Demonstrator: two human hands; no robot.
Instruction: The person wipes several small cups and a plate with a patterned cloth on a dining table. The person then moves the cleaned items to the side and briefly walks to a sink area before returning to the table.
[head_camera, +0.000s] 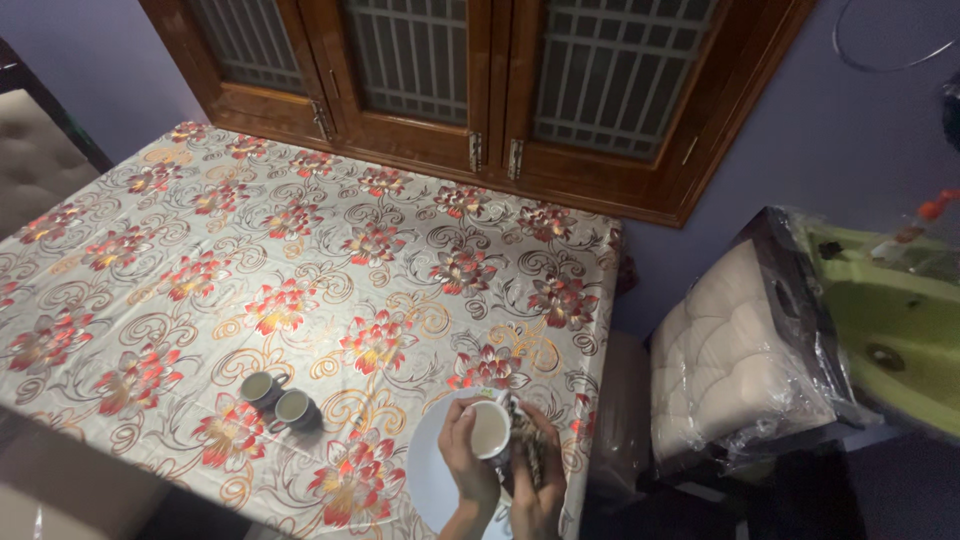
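White cup (489, 430) sat gripped in the left hand (466, 462) over a white plate (428, 470) at the bench (300, 250) edge, while the right hand (538, 470) pressed a patterned cloth (527, 440) against its side. Wiping looked underway, not finished; two dark cups (278, 398) stood untouched nearby.

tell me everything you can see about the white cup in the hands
The white cup is small, smooth and glossy, like ceramic. Its round mouth faces the camera and the pale inside looks empty. It is held above a white plate at the near edge of the flowered tablecloth. The left hand grips its rim and side; the right hand presses a patterned cloth against its other side. A handle may show at the top, unclear.
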